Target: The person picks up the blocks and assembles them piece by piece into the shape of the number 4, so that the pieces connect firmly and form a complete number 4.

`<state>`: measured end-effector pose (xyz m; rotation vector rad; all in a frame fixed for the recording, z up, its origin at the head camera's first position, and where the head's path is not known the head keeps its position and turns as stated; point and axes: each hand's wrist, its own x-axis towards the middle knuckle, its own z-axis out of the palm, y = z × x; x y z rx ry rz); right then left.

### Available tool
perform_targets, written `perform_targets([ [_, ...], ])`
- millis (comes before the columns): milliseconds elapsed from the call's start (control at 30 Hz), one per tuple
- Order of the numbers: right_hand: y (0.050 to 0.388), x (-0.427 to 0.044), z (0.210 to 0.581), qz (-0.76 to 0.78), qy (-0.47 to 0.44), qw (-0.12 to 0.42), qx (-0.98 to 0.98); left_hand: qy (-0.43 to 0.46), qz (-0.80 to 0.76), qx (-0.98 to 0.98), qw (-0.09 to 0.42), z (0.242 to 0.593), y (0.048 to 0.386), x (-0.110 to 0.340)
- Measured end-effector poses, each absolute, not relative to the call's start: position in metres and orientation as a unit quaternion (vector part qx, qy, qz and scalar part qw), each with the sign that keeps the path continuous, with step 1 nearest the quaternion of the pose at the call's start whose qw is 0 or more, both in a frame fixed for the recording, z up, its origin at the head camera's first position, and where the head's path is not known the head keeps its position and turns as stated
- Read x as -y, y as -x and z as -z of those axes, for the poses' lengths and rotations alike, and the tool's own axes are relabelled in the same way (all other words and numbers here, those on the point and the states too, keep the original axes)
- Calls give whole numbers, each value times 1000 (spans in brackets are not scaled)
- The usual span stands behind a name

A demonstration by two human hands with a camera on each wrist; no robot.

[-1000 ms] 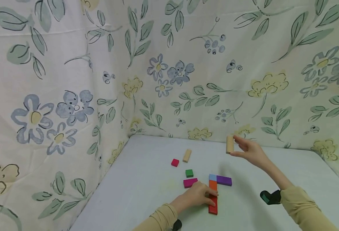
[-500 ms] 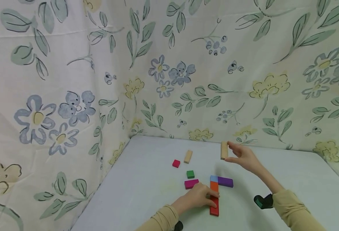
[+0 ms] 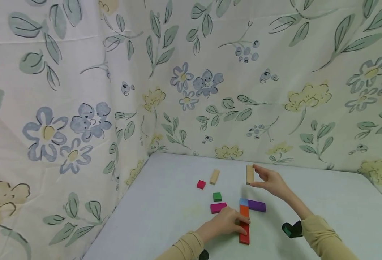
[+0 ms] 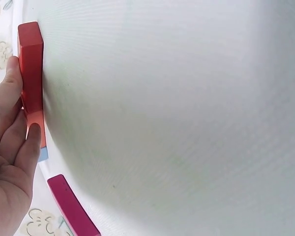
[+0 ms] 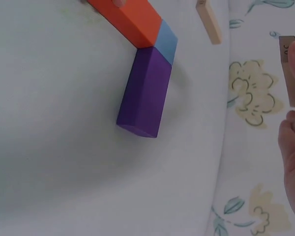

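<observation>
My left hand (image 3: pixel 228 221) rests on a row of a red block (image 3: pixel 244 238) and an orange block (image 3: pixel 244 209). In the left wrist view, its thumb touches the red block's top; other fingers lie against the orange one, partly hiding it. A light blue block (image 3: pixel 244 201) ends the row, with a purple block (image 3: pixel 257 206) joined to its right side. Above the table, my right hand (image 3: pixel 271 180) pinches a plain wooden block (image 3: pixel 249 174) upright between thumb and fingers. Faint marks show on that block (image 5: pixel 287 54) in the right wrist view.
Left of the row lie a magenta block (image 3: pixel 218 208) and a green cube (image 3: pixel 217 196). Farther back are a red cube (image 3: pixel 201 184) and another wooden block (image 3: pixel 214 177). A floral curtain (image 3: pixel 230 119) hangs behind the white table (image 3: pixel 151 209).
My right hand has moved left and lower with the wooden block, closer to the row. My left hand keeps its place on the red and orange blocks. The head view has shifted slightly.
</observation>
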<state>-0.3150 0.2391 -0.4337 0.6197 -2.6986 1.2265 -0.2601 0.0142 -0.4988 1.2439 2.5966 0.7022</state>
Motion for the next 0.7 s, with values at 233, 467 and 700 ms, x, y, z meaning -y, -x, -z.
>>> perform_targets([
  [233,317,-235,444,-400,-206,53,891,-422,-231,-873,81,499,260,-14],
  [467,319,-235,455,-403,-202,45,891,-421,-226,-875,83,500,261,-15],
  [700,319,-232,463,-404,-194,40,893,-418,-232,-874,90,497,260,-15],
])
